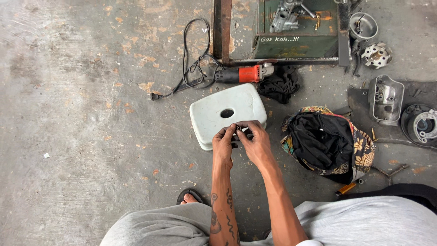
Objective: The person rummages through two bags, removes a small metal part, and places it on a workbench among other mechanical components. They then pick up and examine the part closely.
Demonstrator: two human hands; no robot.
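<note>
Both hands meet over the near edge of a white plastic stool (pixel 227 114) on the concrete floor (pixel 82 136). The left hand (pixel 224 142) and right hand (pixel 255 139) have their fingers pinched together on a small dark part (pixel 238 130), too tiny to make out properly. Just right sits a patterned cloth bundle (pixel 330 141). Behind the stool lies an orange angle grinder (pixel 243 74) with its black cord (pixel 191 64), and beyond that a green metal box (pixel 296 29).
</note>
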